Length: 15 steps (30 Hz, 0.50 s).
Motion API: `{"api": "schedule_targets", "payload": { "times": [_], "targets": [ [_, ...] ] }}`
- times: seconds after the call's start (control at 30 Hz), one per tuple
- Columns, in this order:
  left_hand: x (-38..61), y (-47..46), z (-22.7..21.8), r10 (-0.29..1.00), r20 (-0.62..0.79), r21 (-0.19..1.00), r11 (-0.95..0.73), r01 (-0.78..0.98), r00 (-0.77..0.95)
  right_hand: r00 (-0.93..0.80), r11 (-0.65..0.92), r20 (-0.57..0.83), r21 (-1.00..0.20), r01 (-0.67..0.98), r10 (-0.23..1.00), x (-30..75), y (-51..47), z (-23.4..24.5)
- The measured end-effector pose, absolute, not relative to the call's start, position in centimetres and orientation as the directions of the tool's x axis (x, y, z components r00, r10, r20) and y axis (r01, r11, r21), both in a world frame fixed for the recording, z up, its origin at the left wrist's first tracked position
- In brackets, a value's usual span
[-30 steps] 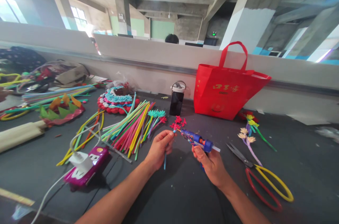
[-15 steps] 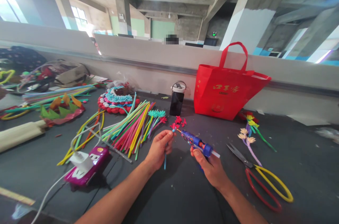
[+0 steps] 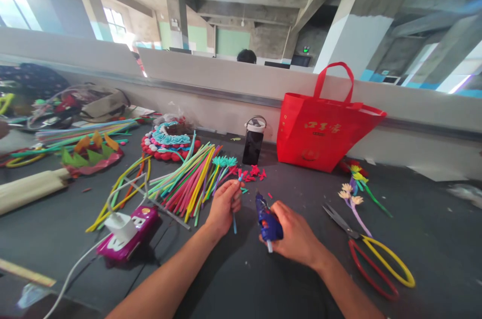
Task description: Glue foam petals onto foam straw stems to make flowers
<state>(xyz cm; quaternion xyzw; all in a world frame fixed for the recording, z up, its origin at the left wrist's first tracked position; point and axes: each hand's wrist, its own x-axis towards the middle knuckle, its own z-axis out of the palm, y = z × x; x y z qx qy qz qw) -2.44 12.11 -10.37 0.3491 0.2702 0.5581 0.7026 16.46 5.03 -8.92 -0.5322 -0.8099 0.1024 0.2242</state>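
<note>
My left hand (image 3: pixel 225 207) pinches a blue pipe cleaner (image 3: pixel 235 222), whose lower end hangs below the fingers and whose tip shows above them. In my right hand (image 3: pixel 295 233) is a blue glue gun (image 3: pixel 266 221), with its nozzle pointing away from me and a pale glue stick at its rear. Small red flower pieces (image 3: pixel 254 172) lie on the table just beyond my left hand. Left of that hand a bundle of coloured pipe cleaners (image 3: pixel 188 178) is spread out, with teal flower heads (image 3: pixel 225 161) at its right end.
Scissors (image 3: pixel 354 233) with red and yellow handles lie at right, near finished flowers (image 3: pixel 351 193). A red bag (image 3: pixel 320 133) and a black bottle (image 3: pixel 253 144) stand at the back. A purple power strip (image 3: pixel 130 236) with a white plug sits at left. Beyond the partition, a person's head shows.
My right hand has turned the glue gun more upright and drawn its nozzle away from the pipe cleaner. My left hand has shifted slightly left, still holding the pipe cleaner.
</note>
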Motion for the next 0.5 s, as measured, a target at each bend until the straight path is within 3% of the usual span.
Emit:
{"api": "schedule_targets", "payload": {
  "times": [0.2,0.3,0.4,0.5],
  "targets": [
    [-2.6,12.3,-10.0,0.981,0.012,0.785,0.111,-0.609,0.194,-0.459,0.433,0.044,-0.417,0.799,0.888,16.6,4.3,-9.0],
    [-2.6,12.2,-10.1,0.977,0.008,0.789,0.125,-0.602,0.214,-0.508,0.452,0.039,-0.519,0.726,0.860,17.1,4.9,-9.1],
    [-2.4,12.0,-10.2,0.970,-0.006,0.794,0.151,-0.588,0.242,-0.271,0.287,0.135,-0.682,0.673,0.953,18.2,7.3,-10.0],
    [-2.2,11.8,-10.2,0.960,-0.013,0.797,0.179,-0.577,0.280,-0.049,0.167,0.187,-0.686,0.708,0.981,19.5,10.8,-11.5]
  ]
}}
